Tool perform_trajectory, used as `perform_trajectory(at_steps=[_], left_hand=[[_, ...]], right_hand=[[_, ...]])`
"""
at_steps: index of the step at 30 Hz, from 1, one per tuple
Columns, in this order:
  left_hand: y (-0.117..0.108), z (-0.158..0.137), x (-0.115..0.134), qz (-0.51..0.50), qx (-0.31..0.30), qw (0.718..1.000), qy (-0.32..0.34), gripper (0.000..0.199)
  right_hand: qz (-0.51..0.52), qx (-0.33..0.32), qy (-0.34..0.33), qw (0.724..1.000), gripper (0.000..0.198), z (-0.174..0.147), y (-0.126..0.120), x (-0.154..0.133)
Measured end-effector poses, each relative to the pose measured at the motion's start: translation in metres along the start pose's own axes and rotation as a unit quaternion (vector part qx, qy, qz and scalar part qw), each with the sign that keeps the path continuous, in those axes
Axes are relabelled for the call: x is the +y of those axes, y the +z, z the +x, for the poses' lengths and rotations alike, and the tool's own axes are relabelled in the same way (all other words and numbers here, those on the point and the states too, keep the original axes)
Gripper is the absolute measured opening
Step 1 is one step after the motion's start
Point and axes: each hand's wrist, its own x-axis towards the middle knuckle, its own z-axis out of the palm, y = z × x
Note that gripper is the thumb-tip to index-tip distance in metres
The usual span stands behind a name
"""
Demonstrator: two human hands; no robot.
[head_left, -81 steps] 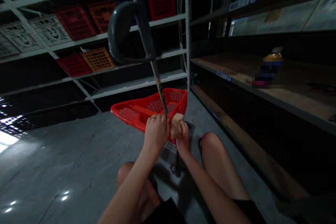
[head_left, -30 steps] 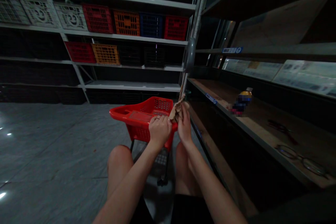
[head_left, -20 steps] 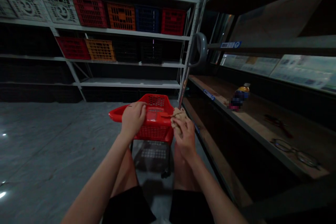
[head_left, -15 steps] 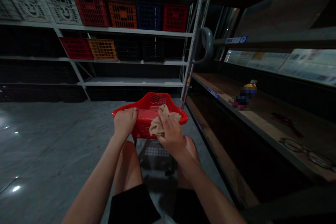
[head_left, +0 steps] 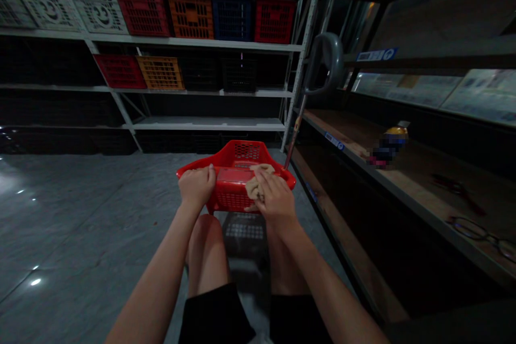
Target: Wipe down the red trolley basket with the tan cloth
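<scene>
Since a little earlier, our crumpled tan cloth (head_left: 253, 189) has come inward from the right end of the red perforated plastic basket (head_left: 231, 200), and our bare left hand (head_left: 196, 188) has shifted out to the basket's left end. The basket sits at the centre of the frame — the cloth just right of centre on its near rim, bunched in the grasp of our bare right hand (head_left: 278, 199). Our left hand is curled around the rim. We judge the cloth light, soft and limp, best gathered as a loose wad beneath the fingers; the basket seems stiff but smooth, perhaps slippery — its rim is the place to hold. The cloth looks matte and creased, the basket glossy, with a paler rectangular panel (head_left: 234, 174) between our hands.
</scene>
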Motion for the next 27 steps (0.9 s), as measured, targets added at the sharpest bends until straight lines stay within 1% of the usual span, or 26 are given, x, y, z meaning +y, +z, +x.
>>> perform_trajectory(at_steps=[3, 5, 8, 10, 12, 14, 16, 18, 21, 23, 25, 27], left_hand=[[0.003, -0.002, 0.005, -0.01, 0.005, 1.0, 0.004, 0.066], [0.005, -0.001, 0.01, -0.015, 0.007, 1.0, 0.01, 0.065], [0.008, 0.002, 0.021, -0.015, 0.005, 1.0, 0.011, 0.064], [0.01, 0.005, 0.031, -0.015, 0.006, 1.0, 0.008, 0.065], [0.013, 0.008, 0.041, -0.019, 0.008, 1.0, 0.001, 0.066], [0.015, 0.011, 0.05, -0.026, 0.008, 1.0, -0.004, 0.068], [0.016, 0.014, 0.059, -0.034, 0.004, 0.999, -0.003, 0.068], [0.017, 0.017, 0.066, -0.039, 0.002, 0.999, -0.001, 0.067], [0.019, 0.023, 0.076, -0.044, -0.003, 0.999, 0.006, 0.066], [0.02, 0.028, 0.083, -0.048, -0.011, 0.999, 0.012, 0.064], [0.022, 0.032, 0.09, -0.053, -0.019, 0.998, 0.015, 0.063], [0.023, 0.036, 0.097, -0.056, -0.03, 0.998, 0.021, 0.062]], right_hand=[[0.031, 0.004, 0.013, 0.999, 0.048, -0.011, -0.02, 0.046], [0.096, 0.007, 0.028, 0.995, 0.036, -0.008, -0.027, 0.074], [0.212, 0.04, 0.067, 0.974, 0.027, 0.005, -0.021, 0.105], [0.231, 0.074, 0.103, 0.965, 0.027, 0.012, -0.012, 0.113], [0.185, 0.105, 0.143, 0.967, 0.032, 0.017, -0.004, 0.11], [0.102, 0.107, 0.154, 0.977, 0.036, 0.02, 0.001, 0.095], [0.029, 0.072, 0.131, 0.988, 0.036, 0.025, 0.003, 0.076], [-0.012, 0.032, 0.108, 0.994, 0.039, 0.034, 0.005, 0.057], [-0.033, -0.009, 0.098, 0.995, 0.047, 0.052, 0.007, 0.043], [-0.029, -0.029, 0.094, 0.995, 0.048, 0.064, 0.01, 0.045], [-0.014, -0.034, 0.083, 0.996, 0.046, 0.073, 0.015, 0.051], [0.013, -0.033, 0.052, 0.998, 0.045, 0.08, 0.022, 0.056]])
